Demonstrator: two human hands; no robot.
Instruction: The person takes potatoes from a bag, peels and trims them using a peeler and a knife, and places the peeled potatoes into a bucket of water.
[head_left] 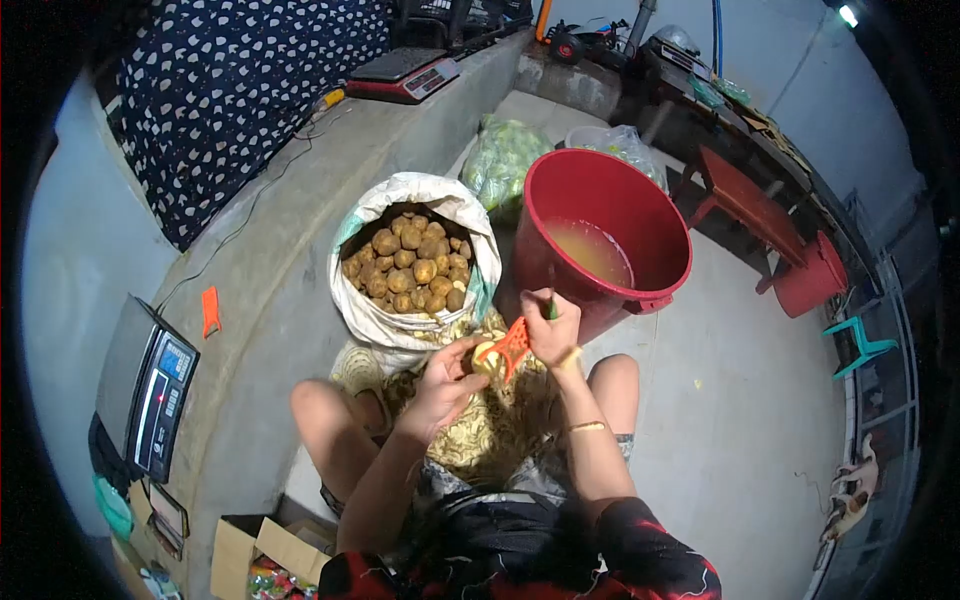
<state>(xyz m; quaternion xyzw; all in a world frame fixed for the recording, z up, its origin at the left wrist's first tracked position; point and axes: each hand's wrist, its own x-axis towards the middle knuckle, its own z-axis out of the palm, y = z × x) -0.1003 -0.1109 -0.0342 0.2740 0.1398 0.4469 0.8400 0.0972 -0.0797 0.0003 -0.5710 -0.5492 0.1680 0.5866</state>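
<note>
My left hand [445, 388] holds a pale peeled potato [487, 358] above the heap of peelings [475, 430] between my legs. In my right hand [555, 330] is an orange peeler [513, 347], its head against the right side of the potato. Something green shows at the top of my right fist. Beyond my left hand, an open white sack [350, 300] holds many brown unpeeled potatoes [412, 262]. A large red bucket [610, 175] with cloudy liquid [590, 252] stands just beyond my right hand.
Behind the sack lies a bag of green vegetables [508, 160]. On the ledge at left are another orange peeler [211, 312] and a scale [405, 75]. A cardboard box [235, 560] stands at bottom left; a red stool [750, 210] and a cat [853, 487] are at right.
</note>
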